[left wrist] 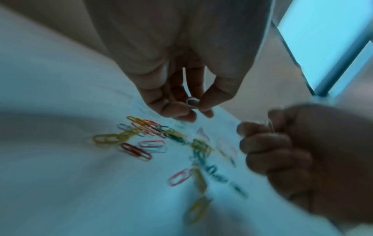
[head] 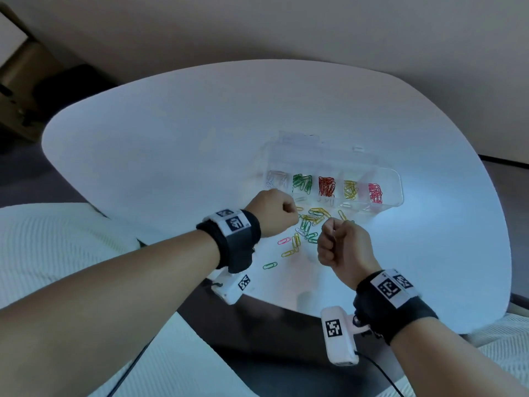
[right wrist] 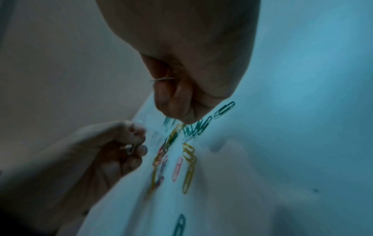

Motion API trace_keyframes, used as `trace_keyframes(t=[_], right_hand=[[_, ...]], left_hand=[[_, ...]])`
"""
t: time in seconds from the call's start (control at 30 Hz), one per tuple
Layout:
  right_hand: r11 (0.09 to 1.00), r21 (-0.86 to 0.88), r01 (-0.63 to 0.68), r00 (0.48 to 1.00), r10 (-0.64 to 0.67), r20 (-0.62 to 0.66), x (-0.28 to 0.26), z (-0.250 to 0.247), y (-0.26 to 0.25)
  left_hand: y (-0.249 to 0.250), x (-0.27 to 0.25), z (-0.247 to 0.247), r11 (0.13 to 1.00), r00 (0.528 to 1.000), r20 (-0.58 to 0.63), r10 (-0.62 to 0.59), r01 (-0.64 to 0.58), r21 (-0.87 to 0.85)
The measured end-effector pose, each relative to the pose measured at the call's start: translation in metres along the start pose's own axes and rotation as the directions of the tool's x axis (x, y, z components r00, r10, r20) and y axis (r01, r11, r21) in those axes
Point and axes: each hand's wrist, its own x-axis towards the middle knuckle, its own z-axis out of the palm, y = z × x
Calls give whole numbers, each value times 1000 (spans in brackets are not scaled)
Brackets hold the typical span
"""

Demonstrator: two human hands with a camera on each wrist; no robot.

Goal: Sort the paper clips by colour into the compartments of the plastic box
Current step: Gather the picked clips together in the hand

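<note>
A clear plastic box (head: pixel 396 183) lies open on the white table, with white, green, red, yellow and pink clips in separate compartments. Loose coloured paper clips (head: pixel 307 224) are scattered in front of it, between my hands. My left hand (head: pixel 290 209) hovers over the left of the pile; in the left wrist view its thumb and finger pinch a white clip (left wrist: pixel 192 103). At the pile's right, my right hand (head: pixel 329 227) is curled, and it pinches a thin pale clip (right wrist: pixel 162 79) that shows edge-on. Both hands are held just above the table.
The box's clear lid (head: pixel 320 147) lies open behind the compartments. The round white table (head: pixel 171 138) has its near edge just under my wrists. Pale cushioned seating (head: pixel 43 253) is at the lower left, with a dark floor below.
</note>
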Motion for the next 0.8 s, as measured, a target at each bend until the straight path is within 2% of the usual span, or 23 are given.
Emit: trace_keyframes(t=[0.07,0.13,0.17,0.2,0.23,0.27,0.3,0.37,0.43,0.57,0.8], right_hand=[[993,121,-19,999,12,52,2,0,-5],[992,120,-30,999,26,35,6,2,-7],[996,78,-33,999,32,11,9,4,-7],[1000,-17,-21,999,21,-25,12,5,-8],[984,-179,14,998,-25,-58,15,6,-8],[915,-398,68,991,-107,-76,18,7,-7],[783,-611,116,976,-203,-75,21,8,-4],[481,-865,142,948,-319,-21,27,8,3],[329,-936,122,942,-337,4,31,9,8],[175,-981,81,930,-368,11,31,11,9],[97,-992,77,923,-383,34,29,11,7]], left_hand=[[3,-1,-6,949,992,60,-107,120,-293],[5,-2,-10,835,981,99,-165,192,-516],[5,-1,-13,802,978,100,-185,209,-559],[5,1,-15,814,977,92,-191,210,-541],[4,2,-16,868,981,67,-180,191,-459],[2,3,-16,940,988,29,-150,152,-307],[-1,3,-15,985,993,-9,-115,113,-132],[-5,0,-14,976,997,-8,-80,80,201],[-11,0,-11,913,997,37,-67,46,406],[-15,1,-10,852,998,46,-51,19,523],[-15,2,-8,837,998,20,-60,39,545]])
